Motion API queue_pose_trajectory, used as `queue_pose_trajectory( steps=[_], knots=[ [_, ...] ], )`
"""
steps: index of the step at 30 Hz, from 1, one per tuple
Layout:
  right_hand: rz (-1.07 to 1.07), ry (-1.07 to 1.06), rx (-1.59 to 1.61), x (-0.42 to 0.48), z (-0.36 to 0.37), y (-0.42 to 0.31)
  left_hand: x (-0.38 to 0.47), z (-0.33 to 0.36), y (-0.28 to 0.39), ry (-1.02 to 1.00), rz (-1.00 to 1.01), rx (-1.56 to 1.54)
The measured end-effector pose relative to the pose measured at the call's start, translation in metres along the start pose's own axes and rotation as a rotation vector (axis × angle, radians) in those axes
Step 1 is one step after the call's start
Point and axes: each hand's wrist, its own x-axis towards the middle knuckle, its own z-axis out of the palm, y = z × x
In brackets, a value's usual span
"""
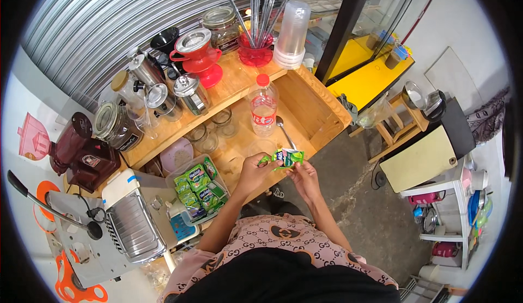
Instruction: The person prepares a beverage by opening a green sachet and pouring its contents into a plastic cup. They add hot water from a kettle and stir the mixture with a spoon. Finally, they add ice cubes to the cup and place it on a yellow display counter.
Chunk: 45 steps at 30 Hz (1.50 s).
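Note:
My left hand (258,172) pinches the left end of a green drink-powder sachet (289,158), which bears writing. At its right end, the fingers of my right hand (304,178) grip the same sachet. Just beyond it a metal spoon (286,133) lies on the wooden counter (235,152). A clear plastic bottle (263,115) with a red cap and red label stands upright behind the spoon. To the left of my left hand, a clear plastic container (224,177) holds several green sachets (199,178).
Glass cups (206,137) stand under the raised wooden shelf (241,84). On that shelf are a red coffee dripper (200,60), jars, metal pots, straws and stacked plastic cups (292,33). A metal-topped appliance (135,221) is at the left, a white shelf (459,213) at the right.

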Motion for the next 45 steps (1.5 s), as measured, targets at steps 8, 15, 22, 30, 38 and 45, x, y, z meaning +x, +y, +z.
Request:
queue_pose_trajectory(
  steps=[8, 15, 22, 30, 38, 45],
  knots=[
    [0.05, 0.019, 0.039, 0.012, 0.014, 0.008, -0.005, -0.001, 0.0, 0.059, 0.049, -0.026],
    [0.186, 0.005, 0.215, 0.014, 0.033, 0.018, -0.008, -0.003, -0.002, 0.152, 0.007, -0.072],
    [0.155, -0.081, 0.077, 0.018, 0.036, 0.019, -0.011, -0.01, 0.025, 0.154, 0.082, 0.163],
    [0.187, -0.071, 0.098, 0.019, 0.036, 0.021, -0.008, -0.012, 0.019, 0.168, 0.086, 0.198],
    [0.171, 0.0, 0.016, 0.019, 0.04, 0.017, -0.003, -0.015, 0.019, 0.167, 0.12, 0.249],
    [-0.624, 0.016, -1.122, 0.015, 0.06, -0.028, -0.006, -0.022, 0.028, 0.16, 0.097, 0.308]
  ],
)
